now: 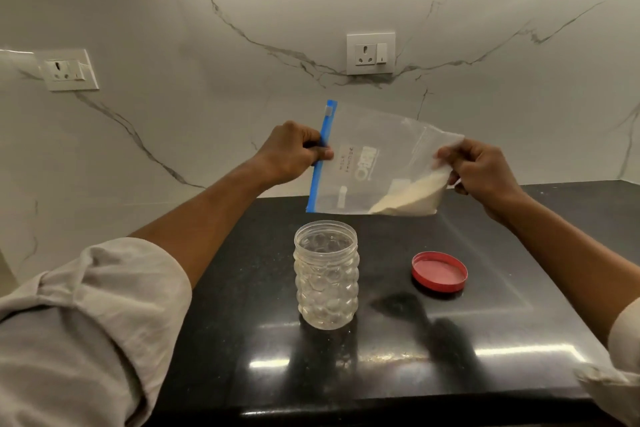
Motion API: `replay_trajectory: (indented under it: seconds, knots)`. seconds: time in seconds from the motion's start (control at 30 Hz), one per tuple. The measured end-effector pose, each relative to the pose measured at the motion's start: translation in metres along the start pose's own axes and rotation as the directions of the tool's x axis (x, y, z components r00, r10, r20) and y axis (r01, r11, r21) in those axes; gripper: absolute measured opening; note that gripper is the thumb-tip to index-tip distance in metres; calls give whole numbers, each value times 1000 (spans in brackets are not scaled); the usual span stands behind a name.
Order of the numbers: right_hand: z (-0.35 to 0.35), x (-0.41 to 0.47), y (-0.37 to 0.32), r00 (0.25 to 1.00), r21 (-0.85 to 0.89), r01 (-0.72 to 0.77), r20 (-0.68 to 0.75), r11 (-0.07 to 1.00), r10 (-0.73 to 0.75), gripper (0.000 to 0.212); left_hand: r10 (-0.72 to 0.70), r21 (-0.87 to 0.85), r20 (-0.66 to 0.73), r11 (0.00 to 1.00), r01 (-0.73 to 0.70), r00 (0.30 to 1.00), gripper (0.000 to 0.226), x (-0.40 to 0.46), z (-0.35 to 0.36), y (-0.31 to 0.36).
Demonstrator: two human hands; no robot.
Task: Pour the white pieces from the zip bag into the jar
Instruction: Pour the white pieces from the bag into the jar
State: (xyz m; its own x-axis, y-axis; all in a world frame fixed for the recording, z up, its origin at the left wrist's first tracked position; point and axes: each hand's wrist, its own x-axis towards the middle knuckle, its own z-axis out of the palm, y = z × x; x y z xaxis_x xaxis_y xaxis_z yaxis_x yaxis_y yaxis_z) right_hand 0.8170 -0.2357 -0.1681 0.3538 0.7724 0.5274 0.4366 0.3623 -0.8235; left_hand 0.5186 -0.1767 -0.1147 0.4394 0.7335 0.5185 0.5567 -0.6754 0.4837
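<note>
Polished black stone makes up the countertop (242, 340), backed by a glossy white marble wall (207, 28) with grey veins and two wall sockets (370, 54), one on the left, one near the middle.

Seen from the head camera, one clear zip bag (374, 163) is held in the air above the counter, turned sideways so its blue zip strip (320, 163) runs nearly upright along the left edge. On that strip the left hand (291, 152) pinches the bag, thumb on the near face and curled fingers behind. At the opposite, bottom edge the right hand (481, 166) grips the crumpled upper right corner with its fingers curled tight on the plastic. White pieces (408, 196) lie heaped in the bag's lower right corner, just beside and below the right-hand fingers, well apart from the zip.

One jar (325, 274) of clear plastic, its wall bubbled all over and its mouth uncovered, stands upright on the counter below the bag's zip end. One round red lid (439, 271) lies on the counter to the jar's right, apart from it, hollow side up.

Both forearms are bare, with pale rolled sleeves (104, 305) at the elbows
</note>
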Motion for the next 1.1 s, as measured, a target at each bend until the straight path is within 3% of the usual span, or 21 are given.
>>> replay_trajectory:
  seconds: [0.13, 0.47, 0.63, 0.87, 1.1]
  knots:
    - [-9, 6, -20, 984, -62, 114, -130, 992, -121, 21, 12, -87, -15, 996, -14, 1000, 22, -4, -1, 9]
    - [-27, 11, -58, 949, -151, 216, -199, 965, -244, 28, 34, -147, -78, 988, -46, 996, 21, -9, -15, 26]
    - [-28, 5, -71, 954, -139, 247, -138, 959, -266, 16, 21, -192, -68, 981, -34, 997, 15, -21, -20, 24]
    - [-23, 3, -82, 951, -161, 284, -80, 945, -300, 17, -64, -309, -33, 950, 51, 997, 6, -43, -14, 14]
    - [-9, -11, -81, 962, -199, 255, -52, 946, -270, 16, -148, -320, -152, 943, 93, 977, 14, -64, 7, 7]
